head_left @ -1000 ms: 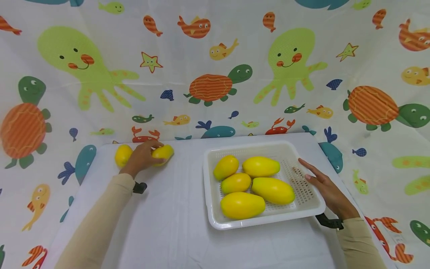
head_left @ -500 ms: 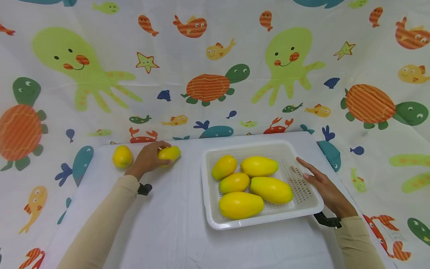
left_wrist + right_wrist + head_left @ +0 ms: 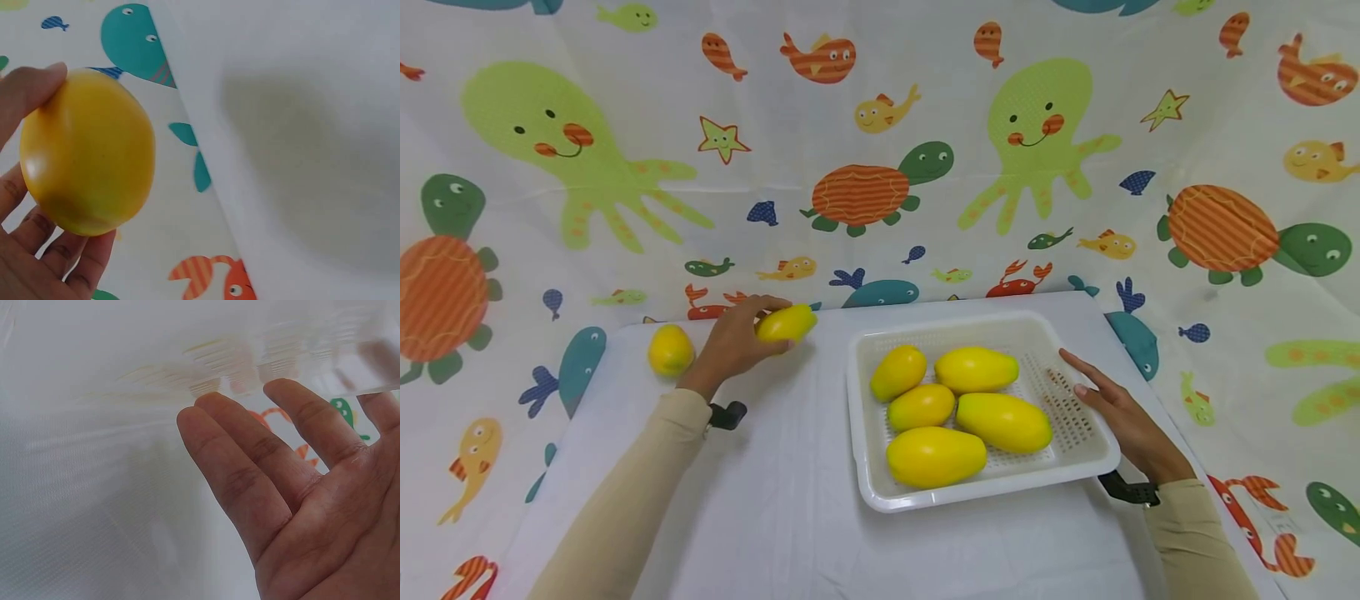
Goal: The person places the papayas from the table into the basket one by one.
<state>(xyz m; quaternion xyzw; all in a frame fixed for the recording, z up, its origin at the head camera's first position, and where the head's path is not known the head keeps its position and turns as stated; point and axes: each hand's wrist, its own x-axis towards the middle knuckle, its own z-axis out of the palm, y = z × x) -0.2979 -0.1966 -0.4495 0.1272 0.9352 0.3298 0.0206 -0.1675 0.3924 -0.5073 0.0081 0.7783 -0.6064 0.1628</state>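
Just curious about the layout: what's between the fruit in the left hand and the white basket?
In the head view, just bare white tabletop lies between the fruit in the left hand and the basket.

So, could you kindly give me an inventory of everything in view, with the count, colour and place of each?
tablecloth: one, white, across the lower middle of the head view
backdrop: one, white with a multicoloured sea-life pattern, behind and beside the tablecloth
basket: one, white, on the tablecloth's right half
basket fruits: five, yellow, inside the basket
loose fruit: one, yellow, on the tablecloth's far left corner
held fruit: one, yellow with a greenish end, above the tablecloth's far left
wrist straps: two, black, one per wrist
sleeves: two, beige, one per arm
left grip: one, around the held fruit
right grip: one, at the basket's right side
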